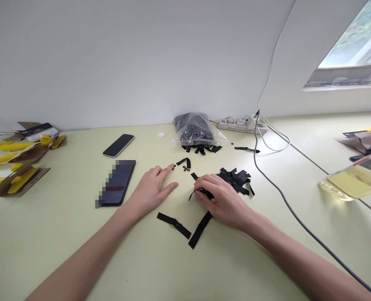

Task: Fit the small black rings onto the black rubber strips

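Note:
My left hand (151, 188) lies on the table with its fingers stretched out, the index fingertip at a small black ring (173, 168). Several more black rings (185, 168) lie just right of it, beside a bent black strip (188, 162). My right hand (221, 198) is closed on a black strip (207, 193), partly hidden by the fingers. Two flat black strips, one on the left (174, 225) and one on the right (199, 231), lie nearer me, each with a small bump or dot near its middle. Behind the right hand is a pile of black strips (237, 179).
A clear bag of black pieces (193, 129) stands by the wall. Two phones (119, 145) lie left, yellow-handled items (22, 179) farther left. A power strip (235, 125), a grey cable (285, 200) and a container of yellow liquid (351, 182) are right.

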Motion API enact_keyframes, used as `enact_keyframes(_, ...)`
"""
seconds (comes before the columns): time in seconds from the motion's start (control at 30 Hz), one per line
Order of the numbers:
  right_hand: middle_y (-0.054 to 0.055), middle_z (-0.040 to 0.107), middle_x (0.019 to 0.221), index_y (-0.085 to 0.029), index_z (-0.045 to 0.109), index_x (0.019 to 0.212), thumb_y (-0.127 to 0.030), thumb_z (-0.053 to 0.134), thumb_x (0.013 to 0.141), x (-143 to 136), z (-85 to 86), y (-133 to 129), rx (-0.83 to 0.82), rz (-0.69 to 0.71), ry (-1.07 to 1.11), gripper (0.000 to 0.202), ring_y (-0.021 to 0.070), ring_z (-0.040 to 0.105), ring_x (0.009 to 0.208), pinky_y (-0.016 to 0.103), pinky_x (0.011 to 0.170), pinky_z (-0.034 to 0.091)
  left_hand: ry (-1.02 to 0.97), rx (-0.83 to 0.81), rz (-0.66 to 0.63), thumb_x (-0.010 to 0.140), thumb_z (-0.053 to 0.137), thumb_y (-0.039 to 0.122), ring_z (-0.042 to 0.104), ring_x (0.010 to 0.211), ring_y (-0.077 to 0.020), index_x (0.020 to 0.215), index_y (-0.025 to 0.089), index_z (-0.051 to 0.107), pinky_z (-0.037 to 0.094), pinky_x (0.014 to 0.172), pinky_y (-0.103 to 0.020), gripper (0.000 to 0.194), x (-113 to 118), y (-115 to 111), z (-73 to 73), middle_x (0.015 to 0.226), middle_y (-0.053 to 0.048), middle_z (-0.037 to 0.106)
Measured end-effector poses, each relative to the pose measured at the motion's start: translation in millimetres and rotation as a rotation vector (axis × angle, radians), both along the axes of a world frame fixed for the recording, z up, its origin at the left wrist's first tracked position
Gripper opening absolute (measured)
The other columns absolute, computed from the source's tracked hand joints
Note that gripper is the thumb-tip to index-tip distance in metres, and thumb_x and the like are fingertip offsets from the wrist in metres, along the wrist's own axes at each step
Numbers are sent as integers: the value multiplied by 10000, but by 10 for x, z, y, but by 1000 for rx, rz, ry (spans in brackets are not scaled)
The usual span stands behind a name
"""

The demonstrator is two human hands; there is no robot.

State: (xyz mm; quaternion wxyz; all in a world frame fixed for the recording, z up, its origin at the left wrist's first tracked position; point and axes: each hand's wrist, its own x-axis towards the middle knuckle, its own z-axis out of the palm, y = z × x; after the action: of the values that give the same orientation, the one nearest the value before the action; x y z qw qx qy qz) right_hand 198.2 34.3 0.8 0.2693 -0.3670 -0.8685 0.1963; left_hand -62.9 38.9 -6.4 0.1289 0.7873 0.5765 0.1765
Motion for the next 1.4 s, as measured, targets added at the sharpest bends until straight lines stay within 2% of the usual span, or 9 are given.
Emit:
enact_keyframes(0.17,88,660,1039,-210,623,996,-229,487,1043,5,2,3,2,-9,-24,145,223,620,979,376,826,520,-48,25,-17,1048,468,523,583,1093,-257,1459,264,582,453,994,-417,499,14,27,-5,1064,-68,605)
enact_keyframes(0.27,83,658,1000,-204,638,994,-241,490,1047,5,-2,2,2,0,-20,161,214,621,932,363,799,514,-150,32,-23,1064,466,426,615,1042,-229,1272,238,697,487,925,-367,364,23,23,-5,1033,-64,631)
enact_keyframes(0.43,73,686,944,-202,675,1018,-239,513,1047,-19,-12,-24,-17,47,66,169,193,643,855,325,746,502,-226,54,-42,1043,522,327,640,978,-210,967,204,712,491,899,-353,239,89,-13,38,1010,-44,702)
enact_keyframes(0.63,51,715,920,-201,687,996,-214,578,1019,-44,-19,-39,-16,57,205,112,162,653,792,292,707,499,-579,-107,-51,1000,624,402,708,940,-169,998,253,777,536,819,-257,214,338,-198,147,1016,12,782)
enact_keyframes(0.77,36,714,900,-206,672,981,-219,613,1003,-51,-26,-40,-33,39,268,65,150,642,766,280,685,488,-708,-182,-72,975,668,422,717,899,-161,1006,255,796,544,791,-239,213,427,-274,158,978,12,792)
enact_keyframes(0.97,27,692,849,-203,647,921,-243,609,1006,-55,-21,-29,-45,-2,273,102,146,604,736,277,659,460,-722,-220,-109,990,643,363,725,951,-185,1072,243,799,573,799,-255,214,402,-291,165,1025,-22,791)
enact_keyframes(1.2,20,682,808,-203,654,911,-310,628,991,-58,-9,-18,-152,-97,242,136,149,602,709,279,632,453,-667,-110,-148,900,760,344,711,937,-174,1110,224,782,579,834,-248,243,420,-292,169,1008,-25,780)
enact_keyframes(1.3,12,709,810,-212,683,924,-311,623,991,-58,-5,-9,-202,-85,246,134,145,618,703,272,618,451,-706,-179,-120,949,701,367,720,954,-178,1075,234,796,576,789,-236,206,419,-264,172,1030,-26,788)
enact_keyframes(1.4,2,731,818,-222,701,930,-343,624,993,-51,10,-1,-270,-60,264,157,139,633,707,260,604,450,-765,-275,-99,964,680,389,724,978,-179,1052,240,802,571,836,-240,212,405,-243,178,1046,-22,793)
